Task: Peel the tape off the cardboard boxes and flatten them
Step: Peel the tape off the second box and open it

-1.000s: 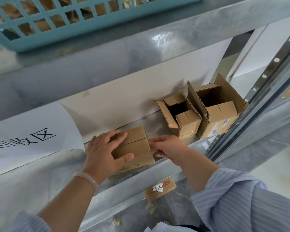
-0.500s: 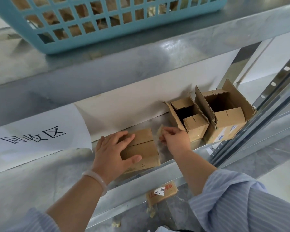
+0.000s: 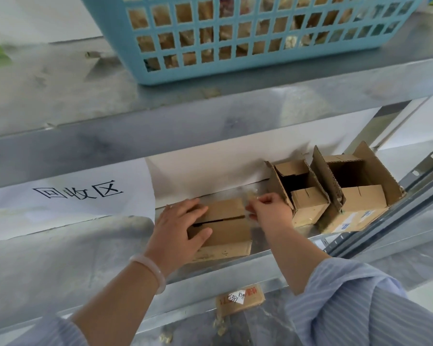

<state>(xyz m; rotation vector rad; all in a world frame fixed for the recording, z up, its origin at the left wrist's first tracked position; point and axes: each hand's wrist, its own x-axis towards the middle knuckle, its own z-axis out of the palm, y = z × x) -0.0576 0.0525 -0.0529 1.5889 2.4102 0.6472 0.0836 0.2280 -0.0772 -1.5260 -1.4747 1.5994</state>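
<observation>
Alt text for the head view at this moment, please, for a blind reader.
A left hand presses flat on a closed box on a metal shelf while the right hand pinches a strip of clear tape at the box's right end. Two open boxes stand to the right, and a blue basket sits one level up.

A person's left hand (image 3: 178, 226) lies spread across a closed cardboard box (image 3: 231, 229) on a metal shelf (image 3: 60, 265), while the right hand (image 3: 270, 208) pinches a strip of clear tape (image 3: 248, 199) at the box's right edge. A smaller opened box (image 3: 308, 204) and a larger opened box (image 3: 363, 196) stand to its right. A blue basket (image 3: 235, 71) sits on the shelf above.
</observation>
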